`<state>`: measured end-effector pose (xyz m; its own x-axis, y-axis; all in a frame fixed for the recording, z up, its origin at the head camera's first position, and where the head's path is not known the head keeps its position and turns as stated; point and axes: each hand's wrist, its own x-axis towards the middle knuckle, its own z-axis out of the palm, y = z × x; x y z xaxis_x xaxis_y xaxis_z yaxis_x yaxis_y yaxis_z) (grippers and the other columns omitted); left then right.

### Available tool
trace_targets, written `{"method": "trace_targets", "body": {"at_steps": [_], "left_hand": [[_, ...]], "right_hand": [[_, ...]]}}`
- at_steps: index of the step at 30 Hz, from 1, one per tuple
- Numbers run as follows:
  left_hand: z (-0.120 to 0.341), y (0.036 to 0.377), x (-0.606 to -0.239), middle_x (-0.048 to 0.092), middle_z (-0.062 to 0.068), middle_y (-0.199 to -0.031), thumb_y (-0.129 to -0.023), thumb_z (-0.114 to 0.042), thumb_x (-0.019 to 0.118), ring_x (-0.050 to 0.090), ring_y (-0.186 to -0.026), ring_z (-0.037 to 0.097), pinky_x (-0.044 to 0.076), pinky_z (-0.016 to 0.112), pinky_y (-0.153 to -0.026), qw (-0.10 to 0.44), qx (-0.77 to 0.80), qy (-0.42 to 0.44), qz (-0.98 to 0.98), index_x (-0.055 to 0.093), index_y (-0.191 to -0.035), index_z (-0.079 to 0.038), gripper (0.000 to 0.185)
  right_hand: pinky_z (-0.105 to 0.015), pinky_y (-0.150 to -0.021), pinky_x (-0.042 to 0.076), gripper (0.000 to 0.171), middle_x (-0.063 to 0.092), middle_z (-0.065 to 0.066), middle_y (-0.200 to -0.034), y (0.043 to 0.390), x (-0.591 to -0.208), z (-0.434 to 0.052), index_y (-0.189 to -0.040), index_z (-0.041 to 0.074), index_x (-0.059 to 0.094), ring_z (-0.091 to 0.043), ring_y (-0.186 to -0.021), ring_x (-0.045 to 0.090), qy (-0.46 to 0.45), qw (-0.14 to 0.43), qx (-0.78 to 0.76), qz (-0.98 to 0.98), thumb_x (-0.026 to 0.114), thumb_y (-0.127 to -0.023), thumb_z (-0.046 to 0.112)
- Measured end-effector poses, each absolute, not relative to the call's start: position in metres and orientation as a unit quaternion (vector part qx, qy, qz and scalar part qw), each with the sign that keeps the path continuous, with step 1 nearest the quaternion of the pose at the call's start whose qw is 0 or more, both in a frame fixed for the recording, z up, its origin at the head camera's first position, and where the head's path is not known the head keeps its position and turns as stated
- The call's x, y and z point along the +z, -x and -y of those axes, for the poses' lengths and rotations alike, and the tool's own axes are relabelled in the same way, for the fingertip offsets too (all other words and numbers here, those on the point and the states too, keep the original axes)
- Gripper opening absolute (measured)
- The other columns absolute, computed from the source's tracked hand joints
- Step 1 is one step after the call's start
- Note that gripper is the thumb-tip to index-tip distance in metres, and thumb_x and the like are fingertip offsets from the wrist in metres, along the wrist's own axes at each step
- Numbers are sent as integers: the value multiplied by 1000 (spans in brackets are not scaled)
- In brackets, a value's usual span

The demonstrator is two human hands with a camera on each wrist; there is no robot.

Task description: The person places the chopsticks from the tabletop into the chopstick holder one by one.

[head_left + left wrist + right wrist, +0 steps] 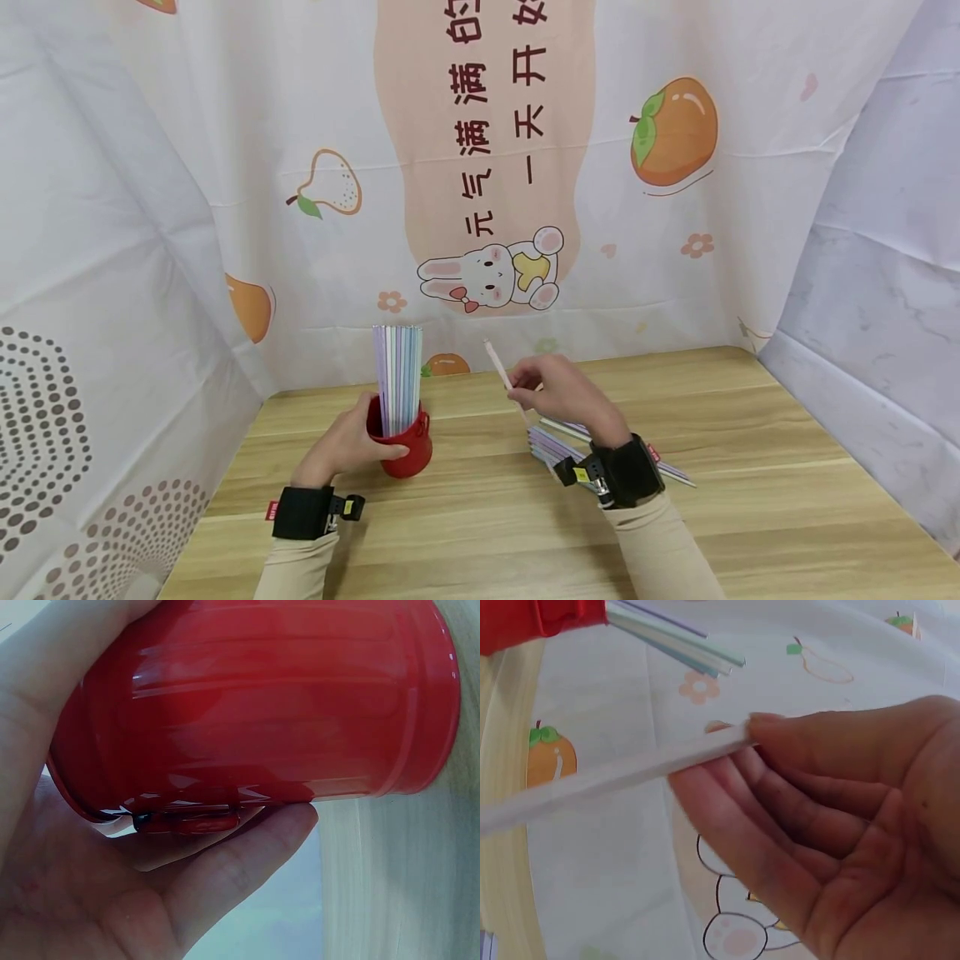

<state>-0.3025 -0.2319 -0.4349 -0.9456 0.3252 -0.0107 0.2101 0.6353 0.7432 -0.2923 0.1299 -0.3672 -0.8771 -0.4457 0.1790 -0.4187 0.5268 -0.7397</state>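
My left hand [347, 443] grips a small red bucket [408, 457] by its side, thumb across the front near the rim and other fingers round the far side. A bundle of pastel pencils [400, 375] in lilac, white and blue stands upright in the bucket. In the left wrist view the bucket's ribbed wall [270, 705] fills much of the picture. Over the table, my right hand [564, 390] pinches one pale pink pencil [497, 360] between thumb and fingers, held at a slant. The right wrist view shows this pencil [615, 778] with a faceted barrel.
Below my right hand lies a loose pile of pastel pencils [546, 443], partly hidden by the wrist strap. Further pencils [678, 475] stick out to its right. The wooden table [465, 533] ends at the back against a printed cloth [322, 275].
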Motion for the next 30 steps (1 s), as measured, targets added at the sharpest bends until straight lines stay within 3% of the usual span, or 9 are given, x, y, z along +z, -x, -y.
{"method": "trace_targets", "body": {"at_steps": [10, 19, 23, 30], "left_hand": [[232, 303, -437, 56, 14, -146, -76, -30, 92, 58, -127, 34, 59, 51, -99, 71, 397, -140, -904, 33, -149, -10, 96], [232, 303, -437, 57, 14, -145, -76, -31, 92, 59, -126, 34, 60, 51, -98, 67, 397, -142, -904, 34, -149, -10, 95], [232, 304, -437, 57, 14, -145, -76, -30, 92, 59, -126, 33, 60, 51, -98, 67, 395, -139, -906, 35, -149, -10, 95], [232, 303, -436, 57, 15, -146, -77, -31, 91, 59, -127, 35, 58, 52, -101, 68, 397, -140, -905, 34, -150, -10, 95]], "right_hand": [[-37, -71, 65, 8, 74, -15, -91, 292, -361, -106, -103, 2, 70, -20, -78, 73, 250, -33, -511, -822, 68, -98, 6], [-31, -69, 64, 10, 75, -17, -91, 294, -357, -79, -106, 0, 69, -29, -80, 76, 273, -89, -543, -789, 68, -97, 4], [-28, -69, 64, 12, 76, -15, -92, 296, -355, -68, -108, 1, 71, -23, -78, 75, 265, -106, -558, -779, 69, -97, 4], [-37, -73, 66, 15, 75, -19, -96, 302, -355, -52, -110, -2, 70, -33, -85, 76, 251, -129, -610, -740, 69, -97, 4]]}}
